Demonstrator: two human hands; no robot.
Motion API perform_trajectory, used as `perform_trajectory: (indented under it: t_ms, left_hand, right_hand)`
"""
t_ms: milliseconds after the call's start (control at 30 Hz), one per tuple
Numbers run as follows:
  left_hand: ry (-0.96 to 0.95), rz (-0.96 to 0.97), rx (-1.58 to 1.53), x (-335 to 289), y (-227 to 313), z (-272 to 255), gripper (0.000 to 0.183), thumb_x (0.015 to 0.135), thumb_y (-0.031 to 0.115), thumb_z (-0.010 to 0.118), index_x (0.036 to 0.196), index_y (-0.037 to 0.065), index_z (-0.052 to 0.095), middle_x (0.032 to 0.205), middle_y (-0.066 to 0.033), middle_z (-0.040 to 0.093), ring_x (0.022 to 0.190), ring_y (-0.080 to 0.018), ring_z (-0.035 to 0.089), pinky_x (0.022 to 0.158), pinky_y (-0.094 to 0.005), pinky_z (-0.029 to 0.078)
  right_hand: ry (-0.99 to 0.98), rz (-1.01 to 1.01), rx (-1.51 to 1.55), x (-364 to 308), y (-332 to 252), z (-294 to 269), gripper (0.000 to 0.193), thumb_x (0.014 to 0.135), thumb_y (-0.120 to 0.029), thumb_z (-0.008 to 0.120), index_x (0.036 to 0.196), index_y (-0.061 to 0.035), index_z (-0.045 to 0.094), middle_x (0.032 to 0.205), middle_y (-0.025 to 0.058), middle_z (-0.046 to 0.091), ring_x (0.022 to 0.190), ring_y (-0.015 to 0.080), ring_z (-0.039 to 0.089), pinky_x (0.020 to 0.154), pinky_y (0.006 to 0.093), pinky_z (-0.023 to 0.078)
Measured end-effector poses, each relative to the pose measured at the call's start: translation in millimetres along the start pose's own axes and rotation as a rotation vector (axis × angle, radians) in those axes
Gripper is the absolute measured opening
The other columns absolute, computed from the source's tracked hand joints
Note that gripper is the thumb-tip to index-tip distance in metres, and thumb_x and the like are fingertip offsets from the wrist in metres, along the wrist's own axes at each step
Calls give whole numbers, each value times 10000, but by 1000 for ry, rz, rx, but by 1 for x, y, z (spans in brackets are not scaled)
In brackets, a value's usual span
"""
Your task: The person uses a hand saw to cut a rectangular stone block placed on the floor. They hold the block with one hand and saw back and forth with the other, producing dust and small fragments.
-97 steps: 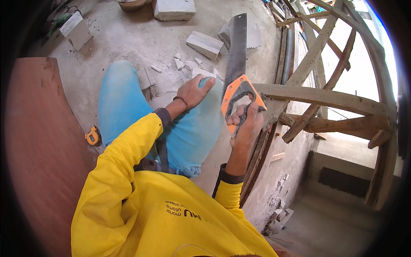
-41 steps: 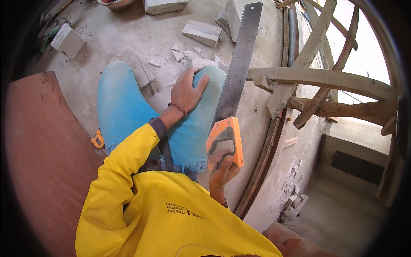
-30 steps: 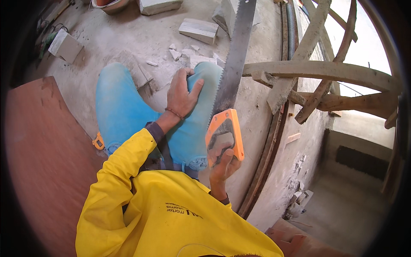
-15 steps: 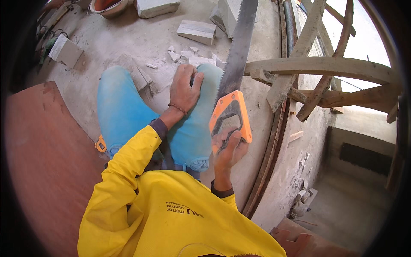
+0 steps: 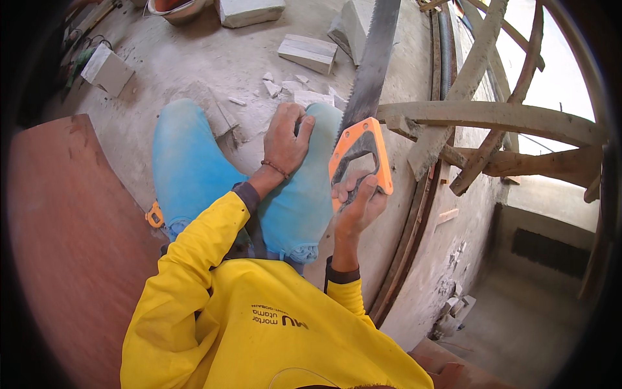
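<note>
My right hand [image 5: 357, 206] is wrapped round the orange and black handle of a hand saw [image 5: 369, 78]. Its long toothed blade points away from me, past the outer side of my right knee. My left hand [image 5: 285, 137] rests on top of that knee, thumb apart from the fingers, holding nothing that I can see. The fingertips are partly hidden over the far side. Just beyond the knee lies a pale block [image 5: 314, 98], partly covered by my leg, with broken chips [image 5: 272, 88] around it. Another pale block [image 5: 214, 110] is between my knees.
More pale blocks [image 5: 308, 53] lie farther ahead, with a bucket [image 5: 178, 11] at the back. A reddish-brown board [image 5: 78, 214] is at my left, a tape measure [image 5: 154, 215] beside it. Crossed timbers [image 5: 486, 113] stand at the right, over a drop to a lower level.
My right hand has pushed the saw forward, away from me. My left hand stays on the knee. The whole view has shifted slightly.
</note>
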State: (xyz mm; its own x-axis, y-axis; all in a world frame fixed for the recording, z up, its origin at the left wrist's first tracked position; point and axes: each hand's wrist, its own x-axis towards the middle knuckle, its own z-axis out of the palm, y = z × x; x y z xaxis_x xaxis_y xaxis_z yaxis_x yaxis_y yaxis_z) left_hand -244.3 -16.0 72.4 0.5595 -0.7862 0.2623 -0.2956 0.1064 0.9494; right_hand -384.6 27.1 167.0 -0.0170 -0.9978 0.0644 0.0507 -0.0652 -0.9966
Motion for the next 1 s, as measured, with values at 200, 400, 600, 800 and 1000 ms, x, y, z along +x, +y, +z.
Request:
perform_trajectory:
  t_ms: [200,400,600,800,1000]
  left_hand:
    - [15,-11,22,3,-7,0,177,958,209,627,935,46,560,928,-119,545,863,-321,572,765,-412,461]
    - [16,-32,4,5,-10,1,189,960,223,628,933,49,560,926,-121,545,855,-326,572,765,-416,461]
    - [13,-33,15,3,-9,1,205,972,240,617,930,48,558,919,-117,547,845,-328,571,757,-422,458]
    - [20,-54,20,5,-12,0,220,983,256,601,937,44,563,917,-120,553,843,-321,571,760,-420,461]
    - [-27,-57,42,4,-11,-1,199,999,208,593,1008,9,589,959,-129,570,902,-284,583,841,-365,472]
  right_hand:
    - [2,110,-47,-23,-5,-9,520,1028,-512,568,822,-40,494,684,31,469,534,126,468,536,328,441]
    - [7,127,-154,-69,0,-36,520,1026,-529,560,828,-50,507,660,14,477,528,111,477,514,296,428]
    - [30,81,-98,-77,0,-30,470,1035,-501,556,910,-50,522,693,13,507,537,98,485,492,264,418]
    - [1,55,-27,-71,0,-25,449,1042,-477,556,966,-36,520,727,19,513,553,98,492,497,272,428]
    - [37,67,-2,-71,2,-22,457,1034,-485,568,992,-33,516,735,27,513,553,104,485,514,286,435]
